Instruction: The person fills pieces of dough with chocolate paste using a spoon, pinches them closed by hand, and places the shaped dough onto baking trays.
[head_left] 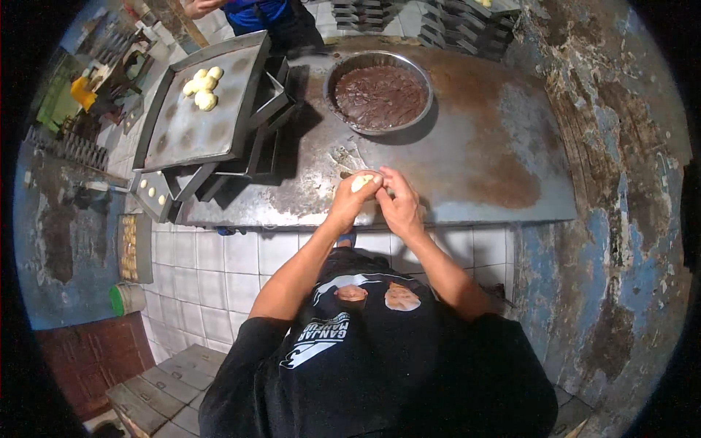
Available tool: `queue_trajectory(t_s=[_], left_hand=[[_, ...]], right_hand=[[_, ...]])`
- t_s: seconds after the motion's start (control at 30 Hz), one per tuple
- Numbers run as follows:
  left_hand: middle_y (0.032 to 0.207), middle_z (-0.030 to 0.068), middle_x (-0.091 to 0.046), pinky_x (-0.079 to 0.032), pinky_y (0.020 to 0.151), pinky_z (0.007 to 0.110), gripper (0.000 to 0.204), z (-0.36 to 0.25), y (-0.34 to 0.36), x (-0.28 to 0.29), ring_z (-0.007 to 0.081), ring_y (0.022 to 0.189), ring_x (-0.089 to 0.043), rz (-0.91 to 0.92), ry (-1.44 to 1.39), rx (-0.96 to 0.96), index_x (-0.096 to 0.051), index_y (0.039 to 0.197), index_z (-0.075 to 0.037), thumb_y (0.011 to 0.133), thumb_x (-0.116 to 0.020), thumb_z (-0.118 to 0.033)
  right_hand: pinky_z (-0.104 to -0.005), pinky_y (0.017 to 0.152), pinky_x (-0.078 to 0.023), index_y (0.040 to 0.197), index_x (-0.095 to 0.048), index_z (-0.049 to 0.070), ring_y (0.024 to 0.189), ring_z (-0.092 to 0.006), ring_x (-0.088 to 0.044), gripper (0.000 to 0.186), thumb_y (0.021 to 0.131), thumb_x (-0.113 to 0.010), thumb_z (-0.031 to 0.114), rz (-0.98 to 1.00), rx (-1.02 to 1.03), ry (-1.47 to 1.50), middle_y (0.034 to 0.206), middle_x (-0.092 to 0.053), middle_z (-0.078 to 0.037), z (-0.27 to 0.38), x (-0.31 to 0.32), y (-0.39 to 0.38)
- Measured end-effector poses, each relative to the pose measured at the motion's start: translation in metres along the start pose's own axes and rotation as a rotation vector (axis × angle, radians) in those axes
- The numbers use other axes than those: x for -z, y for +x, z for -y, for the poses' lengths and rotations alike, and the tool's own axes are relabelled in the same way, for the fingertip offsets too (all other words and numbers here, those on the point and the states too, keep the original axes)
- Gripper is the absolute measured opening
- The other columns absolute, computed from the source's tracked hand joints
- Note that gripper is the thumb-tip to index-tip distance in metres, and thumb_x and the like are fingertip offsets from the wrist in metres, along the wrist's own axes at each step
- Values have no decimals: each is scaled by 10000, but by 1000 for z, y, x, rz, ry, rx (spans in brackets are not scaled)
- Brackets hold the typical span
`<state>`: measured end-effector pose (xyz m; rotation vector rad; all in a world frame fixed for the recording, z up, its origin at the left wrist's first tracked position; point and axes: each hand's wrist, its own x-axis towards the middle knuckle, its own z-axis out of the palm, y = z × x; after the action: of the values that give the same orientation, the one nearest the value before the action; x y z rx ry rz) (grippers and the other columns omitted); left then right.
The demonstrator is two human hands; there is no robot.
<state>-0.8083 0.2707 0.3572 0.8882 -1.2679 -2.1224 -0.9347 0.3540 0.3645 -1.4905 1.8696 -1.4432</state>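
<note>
Near the front edge of the metal worktable, my left hand is closed on a small piece of pale dough. My right hand meets it from the right, its fingers bent against the dough and my left fingertips. Just beyond both hands sits a steel bowl of dark brown paste. To their left, a large tray with a cluster of dough balls rests on stacked trays; a lower tray holds small dough rounds.
A person in blue stands across the table. Stacked metal pans are behind it. A peeling wall borders the right. On the tiled floor at left are a long tray of pieces, a bucket and metal boxes.
</note>
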Motion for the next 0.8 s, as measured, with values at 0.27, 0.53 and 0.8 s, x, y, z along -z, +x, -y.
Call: queue_trajectory(t_s=[0.27,0.53,0.8], left_hand=[[1224,192,-708,-500,981,330,645,-21,-59,-13,241,1143,-668,-143,649,-473,-426,1557,-86,992,-654,-297],[1291,87,-644,-486,1025,354,476,-60,-109,49,196,1177,-615,-221,280,-128,-647,1374,-92,1084,-479,-429],[1570,125,-405,-286,1159,381,642,-93,-149,137,231,1383,-395,-402,201,-518,-496,1506,-74,1086,-376,-545]], right_hand=[[-301,881,-533,1173,-669,-6,956,-133,-666,258,944,-698,108,449,-430,777,1059,-707,-56,-11,18,-2],[-408,941,-541,1224,-661,5,1081,-336,-681,398,840,-753,54,-11,315,339,1181,-682,-169,76,-47,-1],[-229,809,-485,1233,-598,15,924,-95,-603,444,1038,-615,413,431,-248,878,1028,-643,6,175,-176,0]])
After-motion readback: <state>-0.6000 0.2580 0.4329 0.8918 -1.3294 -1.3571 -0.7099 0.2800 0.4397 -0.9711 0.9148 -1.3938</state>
